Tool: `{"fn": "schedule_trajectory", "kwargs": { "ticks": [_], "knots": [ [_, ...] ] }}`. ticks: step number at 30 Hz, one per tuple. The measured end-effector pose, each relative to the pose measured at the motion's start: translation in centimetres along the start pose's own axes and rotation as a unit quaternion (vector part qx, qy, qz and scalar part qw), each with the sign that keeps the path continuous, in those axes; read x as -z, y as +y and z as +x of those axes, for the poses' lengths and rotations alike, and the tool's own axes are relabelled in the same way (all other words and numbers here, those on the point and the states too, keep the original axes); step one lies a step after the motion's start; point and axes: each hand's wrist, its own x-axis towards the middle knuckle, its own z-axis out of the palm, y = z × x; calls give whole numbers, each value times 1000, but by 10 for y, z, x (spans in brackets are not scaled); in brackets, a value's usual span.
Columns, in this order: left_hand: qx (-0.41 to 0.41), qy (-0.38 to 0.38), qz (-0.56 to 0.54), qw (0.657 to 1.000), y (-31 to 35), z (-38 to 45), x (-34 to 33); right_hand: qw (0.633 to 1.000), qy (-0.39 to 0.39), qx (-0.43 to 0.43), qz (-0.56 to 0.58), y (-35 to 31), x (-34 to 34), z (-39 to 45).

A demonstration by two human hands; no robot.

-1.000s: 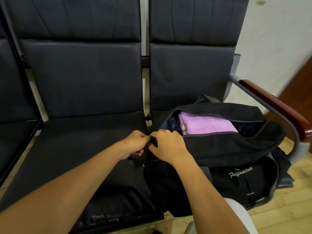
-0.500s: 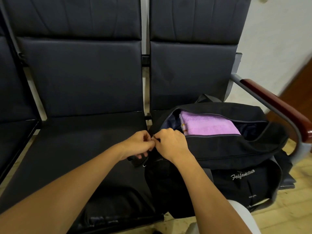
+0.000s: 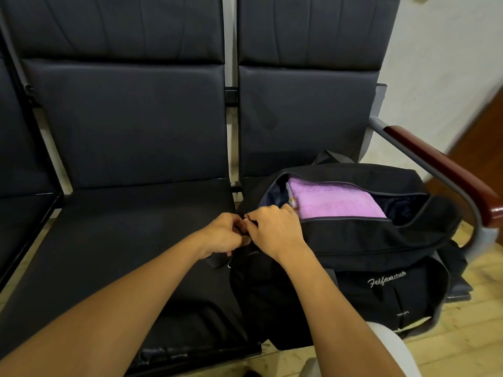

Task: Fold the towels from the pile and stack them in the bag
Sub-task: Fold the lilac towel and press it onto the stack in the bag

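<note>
Two hands (image 3: 253,232) pinch one bag (image 3: 353,257) (one pink towel (image 3: 334,200) inside).

Both forearms are bare to the frame edge, with no sleeves, watch or rings showing on the left hand (image 3: 226,235) or right hand (image 3: 275,232). Low at the right a pale grey trouser knee (image 3: 386,349) shows, smooth and plain

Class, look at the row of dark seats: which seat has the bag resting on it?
The rightmost seat, the one beside the wooden armrest, carries the black bag. The middle seat to its left has no bag resting on it.
</note>
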Motion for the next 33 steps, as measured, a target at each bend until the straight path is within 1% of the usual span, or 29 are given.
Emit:
{"fn": "schedule_trajectory", "kwargs": {
  "ticks": [5, 11, 16, 19, 22, 24, 28, 31, 33],
  "knots": [
    [-1, -15, -17, 1000, 1, 0, 5, 999, 25, 3, -22, 3, -1, -1],
    [6, -15, -67, 998, -1, -3, 8, 998, 65, 1, -8, 6, -5, -4],
    [12, -14, -93, 995, -2, -5, 9, 997, 73, -9, 1, 7, -5, -4],
    [21, -9, -97, 995, -4, -3, 9, 998, 63, -21, 22, 11, -3, -5],
    [36, 3, -98, 995, -9, -2, 9, 997, 73, -33, 22, 18, -1, -6],
    [43, 9, -97, 994, -11, -2, 9, 994, 92, -46, 20, 23, -1, -5],
    [40, 8, -90, 995, -13, -1, 9, 982, 170, -83, -4, 40, -1, -6],
    [34, 12, -69, 997, -12, -1, 8, 974, 189, -127, -10, 57, 1, -6],
    [28, 15, -38, 999, -8, 0, 7, 971, 198, -135, 3, 63, 2, -6]
  ]
}}
